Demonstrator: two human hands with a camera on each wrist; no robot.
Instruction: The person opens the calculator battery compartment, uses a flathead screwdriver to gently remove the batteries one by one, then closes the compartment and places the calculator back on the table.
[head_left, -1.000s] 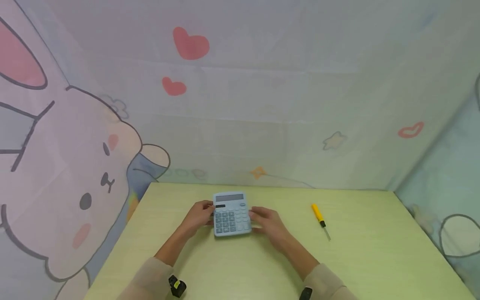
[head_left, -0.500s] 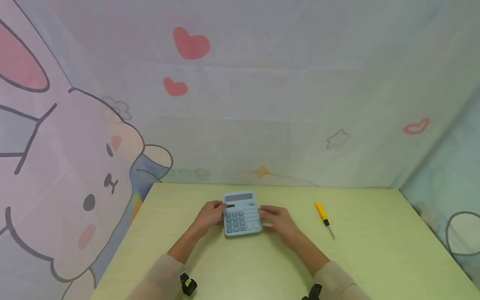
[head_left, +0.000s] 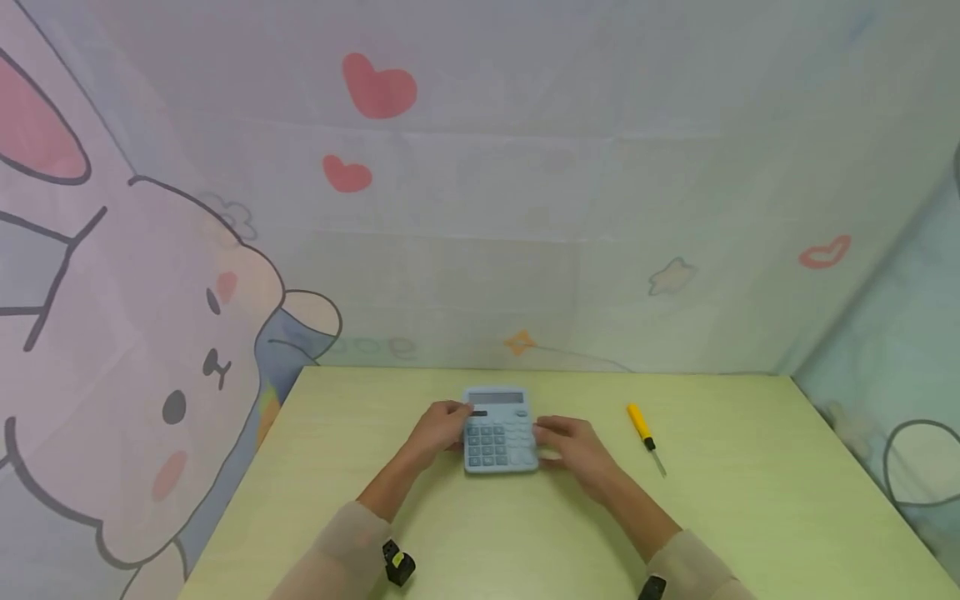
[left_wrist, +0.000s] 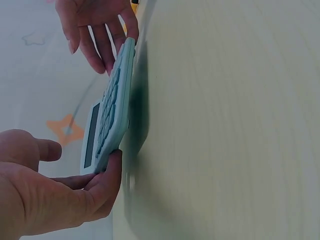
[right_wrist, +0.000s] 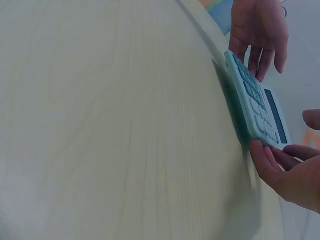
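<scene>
A light blue calculator (head_left: 501, 432) lies face up between the two hands, its display at the far end. My left hand (head_left: 441, 429) touches its left edge. In the left wrist view, that hand's fingers (left_wrist: 107, 187) meet the side of the calculator while the thumb stands apart from it. On the opposite edge is my right hand (head_left: 577, 450), with fingertips against the side; the right wrist view shows its thumb (right_wrist: 312, 119) raised off the calculator. A shadow shows under the calculator; I cannot tell whether it is fully on the table.
To the right of the right hand, a screwdriver (head_left: 645, 437) with a yellow handle lies on the pale yellow-green table (head_left: 750, 500). Behind the table hangs a cloth (head_left: 480, 208) printed with a rabbit and hearts.
The calculator has moved to the right with both hands at its sides, and it has turned from a slight tilt to nearly straight. The screwdriver stays in its place on the table.
</scene>
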